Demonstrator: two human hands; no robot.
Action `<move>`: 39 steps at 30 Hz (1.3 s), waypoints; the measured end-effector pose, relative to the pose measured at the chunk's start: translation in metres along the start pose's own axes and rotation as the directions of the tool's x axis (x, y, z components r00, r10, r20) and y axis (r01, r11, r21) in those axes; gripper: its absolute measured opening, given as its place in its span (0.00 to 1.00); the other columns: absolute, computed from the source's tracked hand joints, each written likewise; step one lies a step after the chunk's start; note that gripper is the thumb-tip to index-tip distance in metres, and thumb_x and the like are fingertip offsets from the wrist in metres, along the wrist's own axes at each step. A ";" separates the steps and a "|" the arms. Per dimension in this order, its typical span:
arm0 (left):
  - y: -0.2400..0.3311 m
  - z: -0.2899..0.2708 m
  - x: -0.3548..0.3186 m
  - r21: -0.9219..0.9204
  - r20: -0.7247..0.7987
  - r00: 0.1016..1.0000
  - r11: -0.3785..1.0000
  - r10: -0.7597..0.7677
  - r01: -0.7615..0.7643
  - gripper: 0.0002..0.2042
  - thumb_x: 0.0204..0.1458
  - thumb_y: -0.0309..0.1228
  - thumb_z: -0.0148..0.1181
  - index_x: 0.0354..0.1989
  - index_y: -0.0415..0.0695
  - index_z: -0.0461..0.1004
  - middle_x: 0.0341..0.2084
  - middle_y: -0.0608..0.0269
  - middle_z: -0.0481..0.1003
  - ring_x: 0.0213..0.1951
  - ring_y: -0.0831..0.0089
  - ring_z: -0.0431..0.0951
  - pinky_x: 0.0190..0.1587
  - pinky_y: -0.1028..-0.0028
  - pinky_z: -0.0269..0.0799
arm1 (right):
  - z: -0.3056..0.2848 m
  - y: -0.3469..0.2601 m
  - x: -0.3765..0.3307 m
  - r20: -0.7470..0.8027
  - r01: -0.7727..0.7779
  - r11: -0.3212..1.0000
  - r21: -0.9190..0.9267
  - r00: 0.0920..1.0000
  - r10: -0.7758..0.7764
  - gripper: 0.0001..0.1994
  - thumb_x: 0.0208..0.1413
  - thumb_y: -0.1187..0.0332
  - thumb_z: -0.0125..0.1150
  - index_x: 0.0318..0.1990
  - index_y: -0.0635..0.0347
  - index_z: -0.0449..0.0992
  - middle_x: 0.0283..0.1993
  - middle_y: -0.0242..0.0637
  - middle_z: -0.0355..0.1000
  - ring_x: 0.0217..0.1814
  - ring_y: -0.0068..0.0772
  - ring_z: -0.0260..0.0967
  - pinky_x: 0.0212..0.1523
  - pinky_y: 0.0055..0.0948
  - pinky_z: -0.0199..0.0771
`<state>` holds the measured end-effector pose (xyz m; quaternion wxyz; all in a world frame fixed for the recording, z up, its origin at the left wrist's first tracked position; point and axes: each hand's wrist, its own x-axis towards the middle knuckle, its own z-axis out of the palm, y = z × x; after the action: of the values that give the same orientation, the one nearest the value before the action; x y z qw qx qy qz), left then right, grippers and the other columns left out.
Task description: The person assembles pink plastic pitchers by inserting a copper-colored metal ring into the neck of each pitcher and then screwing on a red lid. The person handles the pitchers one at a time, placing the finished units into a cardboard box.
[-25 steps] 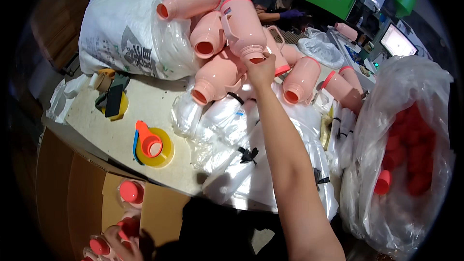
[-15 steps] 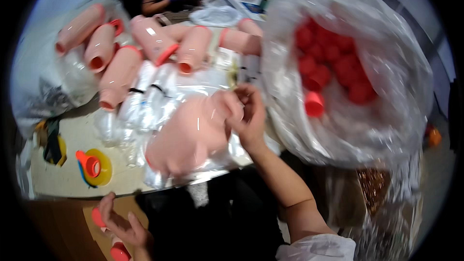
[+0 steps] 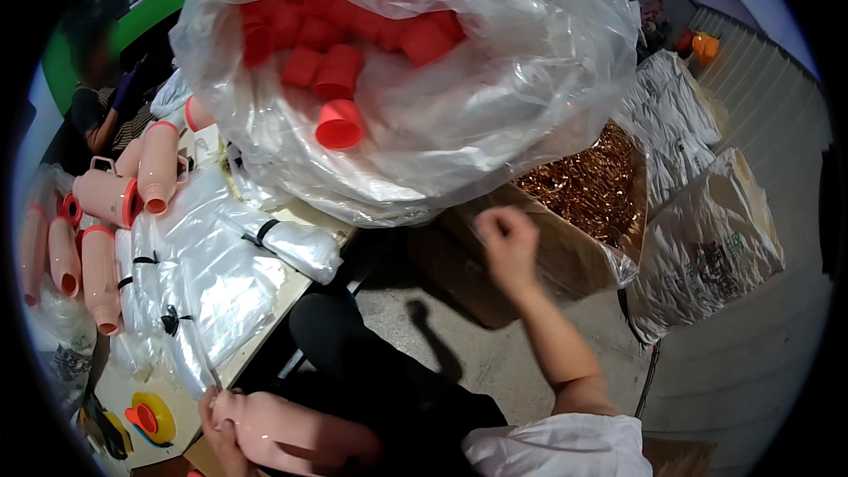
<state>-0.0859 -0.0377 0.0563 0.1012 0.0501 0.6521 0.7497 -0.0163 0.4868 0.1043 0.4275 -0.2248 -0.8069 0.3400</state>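
Note:
My left hand [image 3: 219,437] is wrapped round the neck end of a pink bottle body [image 3: 300,433], which lies tilted across my lap at the lower edge. In front of the carton of shiny copper-coloured pieces [image 3: 592,181], my right hand [image 3: 510,243] hangs in the air with its fingers curled together. Whatever those fingers hold, if anything, is too small or hidden to make out. Just beyond it bulges a large clear plastic bag [image 3: 495,115] with several red cups or caps [image 3: 338,124] inside.
More pink bottle bodies [image 3: 159,163] lie on the table at the left, beside bundled clear plastic sleeves [image 3: 221,274]. A yellow tape roll with an orange ring [image 3: 152,417] sits near the table's front edge. White woven sacks [image 3: 707,238] stand right of the carton. Another person [image 3: 102,106] sits across the table.
The view has swung to the right. My left hand, earlier empty, now grips the pink bottle body, brought down off the table. My right hand has left it and moved over toward the carton.

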 end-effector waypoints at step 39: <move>-0.009 0.027 -0.008 -0.194 -0.036 0.994 0.976 -0.106 0.097 0.31 0.68 0.48 0.47 0.73 0.41 0.52 0.60 0.50 0.69 0.61 0.63 0.70 0.65 0.64 0.64 | 0.137 -0.162 -0.105 0.738 0.081 0.840 0.537 0.436 -0.514 0.06 0.49 0.78 0.67 0.35 0.59 0.80 0.40 0.39 0.71 0.41 0.43 0.72 0.41 0.37 0.73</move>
<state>-0.0718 -0.0126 0.0515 0.1283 -0.0105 0.5804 0.8041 -0.0868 0.2610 0.1127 0.0582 0.2249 -0.8412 0.4882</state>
